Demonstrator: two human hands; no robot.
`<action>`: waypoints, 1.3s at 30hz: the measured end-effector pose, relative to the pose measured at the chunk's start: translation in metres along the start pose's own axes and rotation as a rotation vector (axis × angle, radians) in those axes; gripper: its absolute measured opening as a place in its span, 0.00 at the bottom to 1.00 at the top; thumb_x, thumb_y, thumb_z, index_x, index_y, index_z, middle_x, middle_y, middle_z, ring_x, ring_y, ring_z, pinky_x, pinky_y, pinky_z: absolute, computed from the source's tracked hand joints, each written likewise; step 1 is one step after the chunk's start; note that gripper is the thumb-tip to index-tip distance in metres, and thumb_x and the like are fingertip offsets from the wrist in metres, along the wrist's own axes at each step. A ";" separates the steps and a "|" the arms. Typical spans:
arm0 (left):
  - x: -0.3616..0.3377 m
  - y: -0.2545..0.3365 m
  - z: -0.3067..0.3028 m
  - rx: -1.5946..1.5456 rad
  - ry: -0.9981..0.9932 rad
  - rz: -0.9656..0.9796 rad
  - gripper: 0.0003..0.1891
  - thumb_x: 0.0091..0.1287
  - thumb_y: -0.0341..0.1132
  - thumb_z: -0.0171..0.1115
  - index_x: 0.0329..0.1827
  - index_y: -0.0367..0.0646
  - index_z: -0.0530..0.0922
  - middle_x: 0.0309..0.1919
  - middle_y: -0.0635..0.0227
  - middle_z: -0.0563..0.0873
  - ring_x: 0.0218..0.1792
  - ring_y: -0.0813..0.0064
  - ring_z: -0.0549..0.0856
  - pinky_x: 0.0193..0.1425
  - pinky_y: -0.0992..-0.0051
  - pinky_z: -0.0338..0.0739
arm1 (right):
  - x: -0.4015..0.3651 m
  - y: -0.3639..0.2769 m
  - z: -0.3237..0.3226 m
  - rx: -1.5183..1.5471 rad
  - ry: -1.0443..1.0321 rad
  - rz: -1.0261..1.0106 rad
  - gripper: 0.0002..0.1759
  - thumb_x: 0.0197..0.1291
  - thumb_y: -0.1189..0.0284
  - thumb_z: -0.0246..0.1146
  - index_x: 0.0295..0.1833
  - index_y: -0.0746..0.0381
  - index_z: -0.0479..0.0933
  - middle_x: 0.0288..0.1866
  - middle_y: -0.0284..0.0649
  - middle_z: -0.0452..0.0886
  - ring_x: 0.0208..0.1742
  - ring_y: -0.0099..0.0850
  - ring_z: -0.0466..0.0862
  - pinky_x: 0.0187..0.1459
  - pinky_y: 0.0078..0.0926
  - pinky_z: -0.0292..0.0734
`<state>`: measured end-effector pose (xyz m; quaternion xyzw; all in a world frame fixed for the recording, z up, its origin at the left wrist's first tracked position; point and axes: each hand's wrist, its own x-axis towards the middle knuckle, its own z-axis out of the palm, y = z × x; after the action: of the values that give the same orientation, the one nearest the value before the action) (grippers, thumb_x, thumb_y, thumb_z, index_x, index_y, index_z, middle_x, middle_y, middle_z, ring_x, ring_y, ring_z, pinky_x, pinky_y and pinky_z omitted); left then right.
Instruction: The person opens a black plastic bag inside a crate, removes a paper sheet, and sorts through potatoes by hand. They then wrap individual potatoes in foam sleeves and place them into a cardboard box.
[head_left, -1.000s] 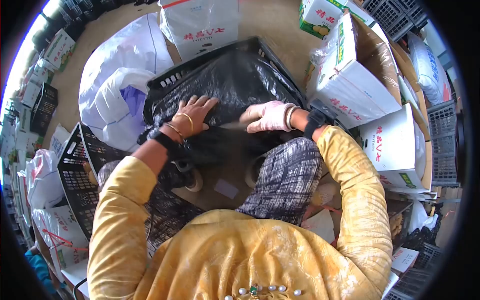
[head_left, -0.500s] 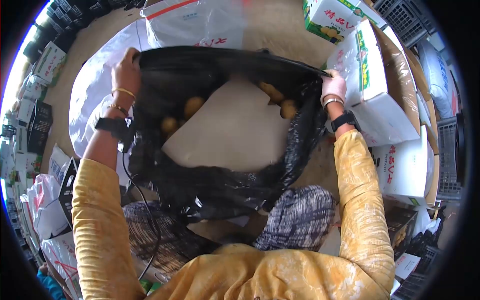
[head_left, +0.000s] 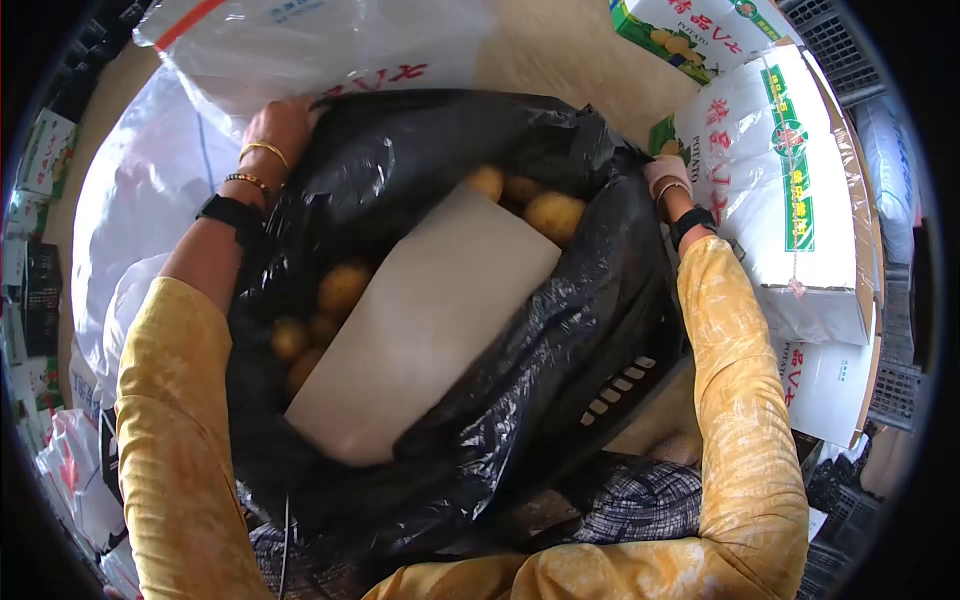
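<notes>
A black plastic bag (head_left: 520, 400) lines a dark crate (head_left: 618, 392) in front of me, its mouth open. Inside lie several potatoes (head_left: 555, 217), partly covered by a pale sheet of card (head_left: 430, 310). My left hand (head_left: 279, 132) is closed on the bag's far left edge. At the right edge of the bag is my right hand (head_left: 665, 174), in a light glove, its fingers closed on the black plastic and partly hidden by it.
White potato boxes (head_left: 745, 150) stand at the right, with another box (head_left: 670, 35) behind. A clear plastic bag (head_left: 330, 45) is at the top. White sacking (head_left: 150, 200) lies left of the crate. Grey crates (head_left: 895, 395) are at the far right.
The bag and crate appear larger and tilted in view. The bag's far edge has come down, and more potatoes show beside the card. Both hands still hold the bag.
</notes>
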<state>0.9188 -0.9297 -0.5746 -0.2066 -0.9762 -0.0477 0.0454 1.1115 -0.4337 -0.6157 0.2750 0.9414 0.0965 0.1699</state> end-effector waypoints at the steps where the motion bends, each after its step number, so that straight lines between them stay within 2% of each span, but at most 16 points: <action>1: 0.005 0.004 0.017 -0.010 -0.004 0.003 0.20 0.68 0.54 0.50 0.45 0.49 0.82 0.39 0.50 0.84 0.44 0.49 0.83 0.46 0.55 0.78 | 0.006 -0.001 0.011 -0.009 -0.003 0.006 0.15 0.62 0.73 0.49 0.42 0.62 0.83 0.48 0.45 0.82 0.53 0.41 0.81 0.50 0.31 0.77; 4: -0.004 0.022 0.051 -0.015 -0.293 0.045 0.25 0.66 0.56 0.51 0.43 0.41 0.83 0.41 0.49 0.84 0.46 0.50 0.83 0.50 0.56 0.77 | 0.005 -0.005 0.043 -0.390 -0.027 -0.300 0.14 0.61 0.72 0.52 0.43 0.60 0.83 0.48 0.44 0.83 0.53 0.40 0.81 0.50 0.31 0.77; 7: 0.006 0.013 0.077 -0.017 -0.272 -0.011 0.25 0.66 0.55 0.51 0.43 0.40 0.82 0.42 0.49 0.84 0.46 0.50 0.83 0.50 0.56 0.77 | 0.004 -0.010 0.039 0.247 0.011 0.214 0.12 0.58 0.68 0.57 0.42 0.58 0.84 0.47 0.42 0.83 0.51 0.39 0.83 0.48 0.32 0.78; 9: 0.012 0.018 0.057 0.039 -0.276 -0.093 0.25 0.67 0.54 0.50 0.43 0.40 0.82 0.42 0.50 0.84 0.46 0.49 0.83 0.49 0.55 0.77 | 0.049 0.016 0.061 -0.417 -0.060 -0.176 0.12 0.53 0.66 0.63 0.42 0.56 0.84 0.46 0.41 0.84 0.50 0.37 0.84 0.47 0.34 0.79; 14: 0.019 0.011 0.065 -0.014 -0.192 -0.144 0.22 0.69 0.47 0.50 0.46 0.36 0.81 0.41 0.49 0.85 0.47 0.50 0.83 0.51 0.59 0.76 | -0.016 0.001 -0.068 -0.248 -0.157 -0.111 0.17 0.50 0.70 0.66 0.48 0.61 0.81 0.54 0.41 0.81 0.56 0.33 0.80 0.54 0.26 0.76; 15: 0.019 0.012 0.065 -0.085 -0.217 -0.112 0.20 0.68 0.46 0.50 0.48 0.36 0.80 0.43 0.51 0.84 0.48 0.54 0.83 0.53 0.61 0.75 | -0.012 0.008 -0.066 0.440 -0.064 -0.583 0.19 0.53 0.72 0.64 0.52 0.63 0.78 0.56 0.42 0.80 0.58 0.32 0.79 0.57 0.25 0.73; 18: 0.023 0.031 0.034 -0.705 -0.362 0.317 0.19 0.66 0.40 0.53 0.54 0.37 0.77 0.49 0.55 0.83 0.50 0.64 0.81 0.57 0.67 0.73 | -0.013 0.006 -0.066 1.372 0.040 -1.173 0.21 0.58 0.75 0.59 0.58 0.66 0.73 0.58 0.43 0.78 0.59 0.31 0.76 0.61 0.25 0.69; 20: 0.024 0.060 -0.006 -0.569 -0.311 0.828 0.20 0.65 0.38 0.56 0.58 0.37 0.75 0.51 0.57 0.82 0.50 0.67 0.81 0.58 0.70 0.72 | -0.022 0.015 -0.076 1.152 0.162 -1.133 0.23 0.57 0.75 0.59 0.60 0.66 0.72 0.59 0.42 0.77 0.59 0.30 0.76 0.61 0.25 0.68; 24: 0.014 0.125 -0.039 -0.551 -0.376 0.668 0.19 0.64 0.42 0.58 0.50 0.36 0.79 0.42 0.52 0.83 0.46 0.60 0.82 0.53 0.68 0.74 | -0.011 0.021 -0.058 1.450 0.072 -0.987 0.24 0.56 0.74 0.60 0.61 0.66 0.71 0.59 0.42 0.77 0.58 0.30 0.77 0.61 0.25 0.68; 27: 0.016 0.155 -0.049 -0.524 -0.425 0.579 0.19 0.63 0.44 0.60 0.45 0.36 0.81 0.37 0.49 0.83 0.43 0.55 0.83 0.49 0.67 0.75 | -0.014 -0.003 -0.072 1.345 0.403 -0.915 0.23 0.48 0.71 0.67 0.52 0.66 0.78 0.54 0.45 0.81 0.57 0.34 0.79 0.58 0.26 0.72; 29: 0.026 0.162 -0.051 -0.338 -0.108 0.411 0.17 0.63 0.44 0.59 0.42 0.37 0.82 0.36 0.47 0.83 0.41 0.51 0.82 0.47 0.64 0.76 | -0.021 -0.010 -0.095 -0.150 0.099 -0.162 0.21 0.37 0.67 0.71 0.42 0.63 0.83 0.47 0.46 0.83 0.54 0.38 0.81 0.55 0.27 0.75; 31: 0.049 0.158 -0.029 -0.517 0.106 0.382 0.13 0.65 0.40 0.56 0.38 0.40 0.82 0.37 0.48 0.83 0.39 0.48 0.82 0.45 0.61 0.77 | -0.008 -0.012 -0.085 -0.209 0.062 -0.159 0.19 0.31 0.64 0.72 0.34 0.59 0.85 0.44 0.47 0.83 0.52 0.38 0.82 0.53 0.27 0.78; 33: 0.068 0.160 -0.004 -0.115 0.279 0.484 0.11 0.66 0.37 0.53 0.34 0.42 0.81 0.36 0.48 0.83 0.39 0.48 0.83 0.45 0.59 0.78 | -0.006 -0.020 -0.080 -0.380 0.018 -0.220 0.20 0.32 0.64 0.72 0.38 0.57 0.85 0.46 0.44 0.84 0.52 0.36 0.82 0.52 0.28 0.78; 34: 0.070 0.168 0.005 -0.095 0.148 0.311 0.11 0.66 0.35 0.49 0.36 0.42 0.80 0.37 0.48 0.84 0.41 0.49 0.83 0.46 0.57 0.78 | 0.007 -0.023 -0.067 -0.413 -0.150 -0.196 0.20 0.35 0.65 0.73 0.40 0.57 0.85 0.47 0.42 0.84 0.52 0.36 0.82 0.50 0.29 0.79; 38: 0.098 0.138 0.094 0.151 -0.468 0.466 0.14 0.64 0.35 0.49 0.48 0.44 0.79 0.38 0.47 0.84 0.42 0.49 0.84 0.46 0.55 0.77 | 0.022 -0.028 0.045 -0.549 -0.246 -0.520 0.13 0.51 0.68 0.64 0.43 0.56 0.84 0.48 0.42 0.84 0.51 0.35 0.83 0.48 0.30 0.80; 39: 0.094 0.108 0.124 0.087 -0.515 0.498 0.14 0.64 0.36 0.49 0.49 0.44 0.79 0.39 0.47 0.84 0.43 0.50 0.84 0.47 0.56 0.77 | 0.025 -0.021 0.080 -0.076 -0.405 -0.245 0.12 0.53 0.66 0.63 0.42 0.58 0.84 0.44 0.43 0.84 0.48 0.37 0.84 0.45 0.31 0.80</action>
<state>0.8688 -0.7805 -0.6798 -0.4411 -0.8765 0.0602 -0.1832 1.1115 -0.4302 -0.7024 0.1661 0.9100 0.0534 0.3760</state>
